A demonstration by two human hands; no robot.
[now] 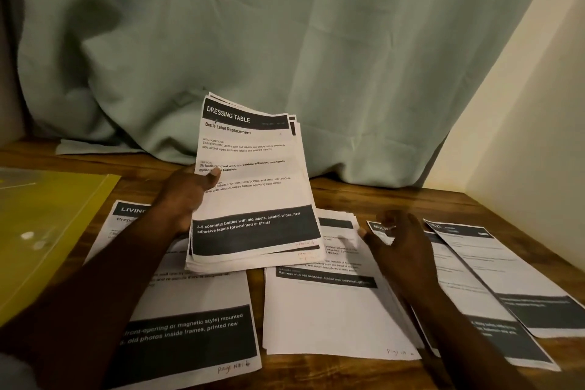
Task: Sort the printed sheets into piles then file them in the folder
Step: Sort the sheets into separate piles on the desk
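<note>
A stack of printed sheets, headed "DRESSING TABLE", is gripped by the left hand, thumb pressed on the top page, and held tilted above the wooden table. The right hand is held loosely curled, nothing grasped, over sorted piles laid side by side. A yellow folder is laid far left. Behind, a green curtain is draped onto the tabletop beside a cream wall.
</note>
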